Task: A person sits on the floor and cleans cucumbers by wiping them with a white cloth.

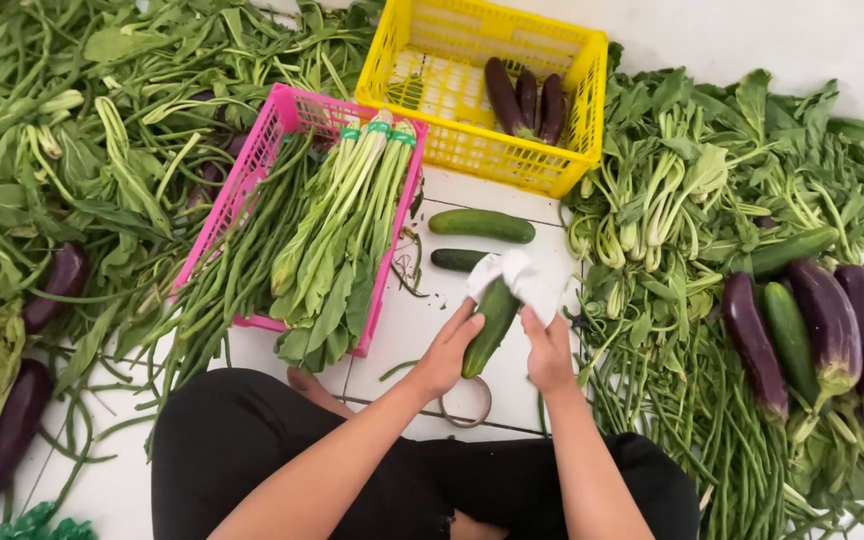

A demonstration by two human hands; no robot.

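Observation:
My left hand [445, 352] grips the lower end of a dark green cucumber [490, 325] held over the white tiled floor. My right hand [548, 350] holds a white cloth [517, 278] wrapped over the cucumber's upper end. Two more cucumbers lie on the tiles just beyond, a longer one [481, 225] and a shorter one [455, 260] partly behind the cloth. My crossed legs in black trousers [252, 440] fill the bottom of the view.
A yellow crate [562, 130] with three purple eggplants [527, 100] stands at the back. A pink basket [272, 120] holds bundled greens [342, 230] and long beans. Piles of leafy greens, long beans, eggplants [832, 320] and cucumbers lie left and right. A ring [472, 410] lies under my hands.

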